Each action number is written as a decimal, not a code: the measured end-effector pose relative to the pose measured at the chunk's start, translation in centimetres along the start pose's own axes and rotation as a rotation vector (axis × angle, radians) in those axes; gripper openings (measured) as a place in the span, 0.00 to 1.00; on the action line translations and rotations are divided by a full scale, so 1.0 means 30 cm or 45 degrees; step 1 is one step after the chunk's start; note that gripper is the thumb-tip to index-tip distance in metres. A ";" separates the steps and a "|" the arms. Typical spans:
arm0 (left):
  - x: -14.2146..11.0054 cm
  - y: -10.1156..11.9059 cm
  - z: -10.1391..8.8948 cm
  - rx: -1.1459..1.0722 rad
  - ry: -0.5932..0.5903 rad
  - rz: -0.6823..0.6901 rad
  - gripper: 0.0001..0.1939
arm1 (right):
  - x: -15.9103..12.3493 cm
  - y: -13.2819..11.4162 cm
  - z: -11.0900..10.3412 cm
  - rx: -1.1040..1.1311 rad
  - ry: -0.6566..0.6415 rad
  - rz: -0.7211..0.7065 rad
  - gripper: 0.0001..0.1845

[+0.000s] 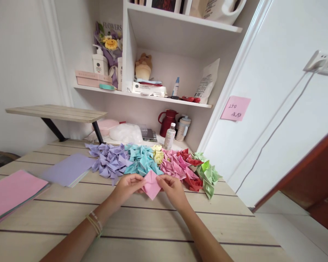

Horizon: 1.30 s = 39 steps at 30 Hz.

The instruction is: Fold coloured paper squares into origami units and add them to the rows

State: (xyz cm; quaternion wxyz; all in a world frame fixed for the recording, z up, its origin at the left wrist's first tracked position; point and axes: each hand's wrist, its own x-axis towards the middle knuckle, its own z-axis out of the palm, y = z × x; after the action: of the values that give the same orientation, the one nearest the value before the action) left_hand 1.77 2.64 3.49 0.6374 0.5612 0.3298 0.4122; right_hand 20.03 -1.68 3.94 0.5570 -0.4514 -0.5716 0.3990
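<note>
A small pink folded paper (152, 186), diamond-shaped with crease lines, is held up between both hands just above the table. My left hand (131, 183) pinches its left corner, and my right hand (171, 187) grips the right corner between thumb and fingers. Right behind the hands lie heaps of folded paper pieces: purple (109, 160), blue (142, 160), yellow (157, 154), pink (176, 163), red (193, 182) and green (209, 176). The fingers partly hide the paper's edges.
On the slatted wooden table (125, 222), purple sheets (69, 169) and a stack of pink sheets (13, 193) lie at the left. A small raised stand (57, 112) is behind them. A bottle (170, 137), a red jug (168, 123) and a tumbler (183, 128) stand behind the heaps.
</note>
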 end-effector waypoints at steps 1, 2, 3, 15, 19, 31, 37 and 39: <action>0.002 -0.003 -0.003 -0.001 0.012 0.004 0.13 | 0.000 0.001 0.001 0.041 0.005 -0.010 0.17; 0.003 -0.006 -0.007 -0.008 0.018 0.011 0.14 | 0.000 0.002 0.003 0.071 0.021 -0.024 0.18; 0.005 -0.007 -0.010 -0.016 0.025 0.023 0.14 | 0.001 0.004 0.004 0.089 0.033 -0.043 0.19; -0.030 0.022 0.022 0.284 0.085 0.269 0.16 | -0.007 -0.020 -0.022 -0.685 -0.060 -0.424 0.14; -0.036 0.028 0.020 0.436 0.080 0.303 0.12 | -0.014 -0.023 -0.015 -0.763 -0.048 -0.558 0.13; -0.033 0.006 0.028 0.300 0.137 0.285 0.16 | -0.025 -0.027 0.021 -0.576 -0.058 -0.330 0.15; -0.041 0.007 0.032 0.537 0.141 0.392 0.16 | -0.032 -0.026 0.014 -0.830 -0.005 -0.329 0.16; -0.045 0.005 0.041 0.561 0.169 0.437 0.16 | -0.036 -0.017 0.018 -0.849 0.011 -0.310 0.18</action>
State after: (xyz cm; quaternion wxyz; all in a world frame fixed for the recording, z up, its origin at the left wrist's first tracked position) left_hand 2.24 0.87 3.78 0.3981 0.7056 0.3526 0.4683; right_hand 19.44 -2.82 4.10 0.4248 -0.5387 -0.7177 0.1194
